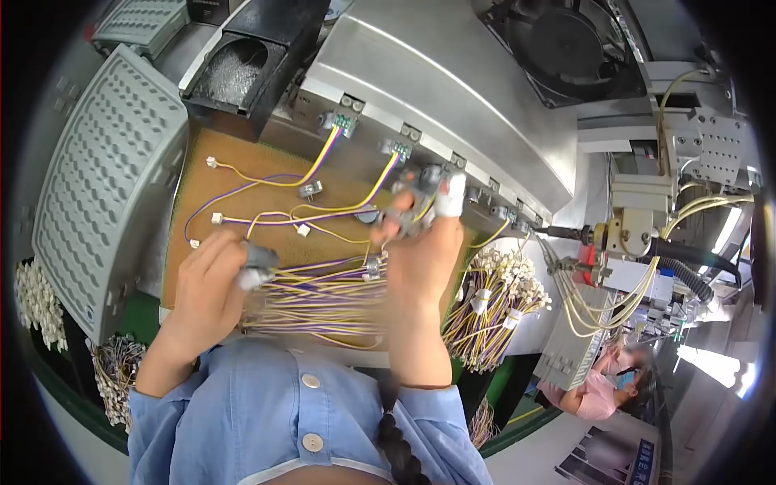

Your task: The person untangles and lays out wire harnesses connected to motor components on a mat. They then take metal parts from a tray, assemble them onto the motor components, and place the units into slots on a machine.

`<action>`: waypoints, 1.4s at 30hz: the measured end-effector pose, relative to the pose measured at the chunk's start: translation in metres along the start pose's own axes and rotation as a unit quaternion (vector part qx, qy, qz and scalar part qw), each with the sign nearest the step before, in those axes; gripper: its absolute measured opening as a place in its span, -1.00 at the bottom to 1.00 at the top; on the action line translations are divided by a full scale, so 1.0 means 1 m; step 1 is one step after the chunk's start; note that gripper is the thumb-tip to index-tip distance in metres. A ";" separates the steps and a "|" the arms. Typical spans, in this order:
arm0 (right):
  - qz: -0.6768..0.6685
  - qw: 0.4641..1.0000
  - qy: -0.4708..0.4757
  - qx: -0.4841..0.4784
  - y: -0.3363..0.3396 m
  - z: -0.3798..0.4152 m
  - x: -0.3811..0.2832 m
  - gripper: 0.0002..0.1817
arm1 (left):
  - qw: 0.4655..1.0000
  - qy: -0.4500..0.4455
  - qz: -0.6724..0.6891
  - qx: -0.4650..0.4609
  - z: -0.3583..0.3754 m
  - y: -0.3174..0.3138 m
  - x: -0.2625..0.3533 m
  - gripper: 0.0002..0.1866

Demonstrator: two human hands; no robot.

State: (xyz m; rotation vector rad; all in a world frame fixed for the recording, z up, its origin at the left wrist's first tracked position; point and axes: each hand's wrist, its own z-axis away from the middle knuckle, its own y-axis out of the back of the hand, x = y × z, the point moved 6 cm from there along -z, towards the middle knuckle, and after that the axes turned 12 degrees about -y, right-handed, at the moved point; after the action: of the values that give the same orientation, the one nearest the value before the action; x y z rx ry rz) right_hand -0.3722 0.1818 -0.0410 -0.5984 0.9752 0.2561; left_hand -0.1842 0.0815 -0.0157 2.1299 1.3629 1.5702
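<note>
My left hand is at the left of the brown work mat, fingers closed round a small grey part beside a bundle of yellow, white and purple wires. Nearer the metal machine edge, my right hand is blurred, with bent fingers around a grey piece and white wrapping on one finger. What exactly it grips is hard to make out. Yellow and purple wires run from a small green connector and from a second connector on the machine edge.
A grey perforated tray stands at the left. Wire bundles with white connectors lie at the right. A soldering-type nozzle points in from the right, below a fan. A person in pink is farther off.
</note>
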 end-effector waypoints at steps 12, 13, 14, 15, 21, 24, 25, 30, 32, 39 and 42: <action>0.522 0.820 0.227 -0.059 -0.006 0.077 -0.043 -0.66 | 0.991 -0.116 0.016 0.069 0.009 -0.013 0.019 -0.74; 0.557 0.772 0.294 -0.086 -0.025 0.084 -0.032 -0.70 | 0.981 -0.162 0.001 0.105 0.016 -0.015 0.028 -0.69; 0.532 0.785 0.290 -0.130 -0.035 0.088 -0.019 -0.70 | 0.987 -0.135 0.023 0.086 0.012 -0.012 0.036 -0.73; 0.562 0.760 0.282 -0.167 -0.042 0.089 -0.007 -0.74 | 0.989 -0.116 0.057 0.071 0.009 -0.010 0.039 -0.77; 0.526 0.788 0.187 -0.259 -0.034 0.071 -0.009 -0.84 | 0.881 0.186 -0.434 0.031 0.087 0.101 -0.042 -0.59; 0.452 0.824 0.184 -0.288 -0.031 0.063 -0.015 -0.84 | 0.713 0.371 -0.567 -0.183 0.309 0.218 -0.177 -0.47; 0.448 0.827 0.168 -0.294 -0.029 0.059 -0.019 -0.83 | 0.680 0.380 -0.583 -0.230 0.317 0.220 -0.163 -0.46; 0.406 0.827 0.180 -0.344 -0.027 0.046 -0.007 -0.83 | 0.752 0.382 -0.484 -0.233 0.344 0.216 -0.149 -0.45; 0.393 0.836 0.183 -0.338 -0.026 0.044 -0.007 -0.84 | 0.753 0.566 -0.326 -0.078 0.370 0.236 -0.168 -0.41; 0.359 0.856 0.146 -0.343 -0.019 0.031 -0.013 -0.80 | 0.873 0.395 -0.146 0.247 0.227 0.222 -0.111 -0.44; 0.351 0.862 0.119 -0.347 -0.023 0.033 -0.009 -0.74 | 0.953 0.262 -0.019 0.150 0.116 0.145 -0.056 -0.46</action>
State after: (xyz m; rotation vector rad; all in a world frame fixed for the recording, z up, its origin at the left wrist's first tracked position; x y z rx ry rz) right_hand -0.3431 0.1829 -0.0115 -0.9228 1.3230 1.2505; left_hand -0.0086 -0.0006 -0.0171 1.8828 1.8953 2.1339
